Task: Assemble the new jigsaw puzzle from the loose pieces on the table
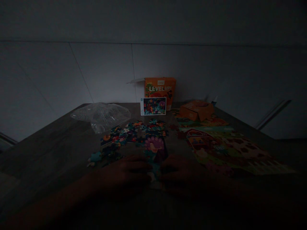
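Note:
The picture is very dark. My left hand (pixel 131 172) and my right hand (pixel 176 169) face each other near the front of the table, fingers bent in. Between them runs a joined strip of jigsaw puzzle pieces (pixel 154 147) with a purple peacock on it. My fingertips grip the strip's near end from both sides, around a pale patch; the exact finger contact is hard to make out. Beyond and to the left lie several loose jigsaw pieces (pixel 124 132), some heaped. A teal piece (pixel 95 156) lies close to my left wrist.
A picture card (pixel 153 106) leans before an orange "LEVEL UP!" box (pixel 160 86) at the back. Left of it is a clear plastic bag (pixel 103 115). An assembled farm puzzle (pixel 230 147) covers the right side, with an orange carton piece (pixel 197 110) at its far end.

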`<state>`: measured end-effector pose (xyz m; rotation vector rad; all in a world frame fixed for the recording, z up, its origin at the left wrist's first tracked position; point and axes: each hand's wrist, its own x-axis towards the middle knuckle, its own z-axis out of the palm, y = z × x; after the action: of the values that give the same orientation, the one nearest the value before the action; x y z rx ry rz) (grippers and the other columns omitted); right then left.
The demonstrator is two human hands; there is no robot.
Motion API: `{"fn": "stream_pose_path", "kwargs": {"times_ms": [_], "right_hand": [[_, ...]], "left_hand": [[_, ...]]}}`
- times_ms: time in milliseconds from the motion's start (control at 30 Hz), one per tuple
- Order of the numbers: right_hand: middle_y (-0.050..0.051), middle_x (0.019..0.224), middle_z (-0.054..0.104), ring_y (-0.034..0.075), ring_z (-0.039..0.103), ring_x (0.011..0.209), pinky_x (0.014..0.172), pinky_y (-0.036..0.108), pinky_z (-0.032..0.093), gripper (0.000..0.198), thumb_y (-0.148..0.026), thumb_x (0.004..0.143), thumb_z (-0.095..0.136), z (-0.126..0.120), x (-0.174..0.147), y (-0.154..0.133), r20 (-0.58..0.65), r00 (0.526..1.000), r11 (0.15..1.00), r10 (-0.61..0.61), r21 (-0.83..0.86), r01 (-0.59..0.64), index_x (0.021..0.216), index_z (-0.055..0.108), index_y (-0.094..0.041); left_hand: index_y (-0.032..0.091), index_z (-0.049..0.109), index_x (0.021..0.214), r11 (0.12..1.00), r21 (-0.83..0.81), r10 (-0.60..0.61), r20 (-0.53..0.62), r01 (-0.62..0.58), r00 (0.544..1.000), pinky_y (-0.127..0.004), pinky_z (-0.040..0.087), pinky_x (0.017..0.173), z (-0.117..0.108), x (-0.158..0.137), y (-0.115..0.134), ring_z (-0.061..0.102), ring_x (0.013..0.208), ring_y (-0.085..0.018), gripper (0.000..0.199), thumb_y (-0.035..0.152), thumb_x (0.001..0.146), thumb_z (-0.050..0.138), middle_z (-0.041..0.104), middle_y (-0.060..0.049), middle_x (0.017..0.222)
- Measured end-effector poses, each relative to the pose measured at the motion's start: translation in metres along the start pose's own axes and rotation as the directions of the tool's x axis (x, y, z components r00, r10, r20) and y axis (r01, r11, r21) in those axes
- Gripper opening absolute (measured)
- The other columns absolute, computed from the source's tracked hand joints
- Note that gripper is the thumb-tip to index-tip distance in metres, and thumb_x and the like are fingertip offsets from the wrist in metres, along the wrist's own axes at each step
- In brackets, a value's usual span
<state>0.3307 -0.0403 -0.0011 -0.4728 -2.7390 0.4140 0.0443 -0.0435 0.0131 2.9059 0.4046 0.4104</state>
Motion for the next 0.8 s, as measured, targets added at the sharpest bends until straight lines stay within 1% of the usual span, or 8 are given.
{"fn": "stream_pose_path", "kwargs": {"times_ms": [133,367,600,667,800], "right_hand": [[0.013,0.115,0.063,0.021,0.058,0.105,0.09,0.036,0.049,0.027,-0.03,0.095,0.056,-0.0008,0.0012,-0.0002,0.011,0.999,0.999,-0.031,-0.015,0.031,0.116,0.068,-0.016],[0.012,0.115,0.063,0.021,0.056,0.106,0.09,0.035,0.047,0.026,-0.028,0.096,0.055,-0.003,0.0027,-0.0019,0.03,0.999,0.999,-0.029,-0.021,0.03,0.115,0.067,-0.016],[0.011,0.112,0.064,0.021,0.056,0.102,0.087,0.035,0.046,0.021,-0.027,0.096,0.054,-0.002,0.0045,-0.0009,0.03,0.998,0.997,-0.056,-0.054,0.057,0.107,0.068,-0.016],[0.011,0.11,0.064,0.02,0.056,0.101,0.086,0.035,0.047,0.022,-0.028,0.096,0.054,-0.0011,0.0044,0.0,0.03,0.998,0.997,-0.063,-0.049,0.064,0.109,0.068,-0.016],[0.012,0.112,0.064,0.021,0.057,0.103,0.087,0.035,0.048,0.024,-0.026,0.095,0.055,-0.0007,0.0029,0.0009,0.033,0.997,0.997,-0.066,-0.036,0.067,0.112,0.068,-0.015]], "left_hand": [[0.015,0.064,0.116,1.0,-0.009,-0.007,0.034,0.008,0.999,-0.042,0.048,0.101,-0.0007,0.0011,0.0,0.056,0.114,-0.027,0.024,0.017,0.095,0.052,0.064,-0.014,0.119],[0.015,0.063,0.115,1.0,-0.006,-0.006,0.033,0.006,0.999,-0.042,0.048,0.1,0.0017,0.0008,-0.0017,0.056,0.112,-0.026,0.023,0.016,0.095,0.051,0.064,-0.013,0.119],[0.014,0.065,0.109,1.0,-0.003,0.015,-0.005,-0.015,1.0,-0.041,0.05,0.094,0.0014,0.0023,-0.0008,0.058,0.104,-0.026,0.018,0.015,0.095,0.052,0.066,-0.014,0.11],[0.014,0.064,0.109,1.0,-0.002,0.017,-0.01,-0.017,1.0,-0.041,0.05,0.093,0.001,0.0027,-0.0007,0.058,0.103,-0.026,0.018,0.015,0.095,0.052,0.066,-0.014,0.109],[0.014,0.064,0.113,1.0,0.0,0.026,-0.009,-0.026,1.0,-0.042,0.049,0.096,0.0025,0.0008,-0.0033,0.058,0.107,-0.027,0.021,0.016,0.095,0.053,0.065,-0.014,0.114]]}}
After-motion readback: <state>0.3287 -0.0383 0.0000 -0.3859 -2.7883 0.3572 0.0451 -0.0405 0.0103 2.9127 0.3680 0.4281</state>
